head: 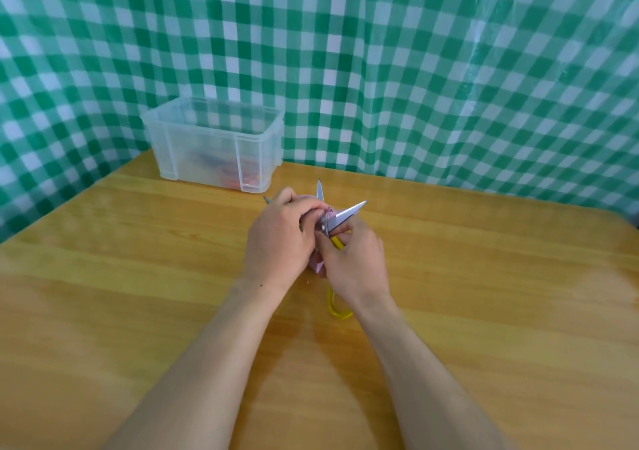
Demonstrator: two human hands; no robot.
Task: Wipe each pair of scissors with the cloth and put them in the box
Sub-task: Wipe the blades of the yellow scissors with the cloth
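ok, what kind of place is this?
Probably a makeshift recording corner, not a real workshop: a wooden table, green checked sheeting hung as a backdrop, and a clear plastic box at the far edge.

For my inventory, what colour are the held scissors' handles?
Yellow; the scissors' handles show best in the head view.

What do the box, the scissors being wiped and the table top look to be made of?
The box looks like translucent frosted plastic: coloured contents show blurred through its wall. The scissors have shiny grey metal blades and glossy yellow handles, probably plastic. The table is smooth wood or wood-look laminate, with grain streaks.
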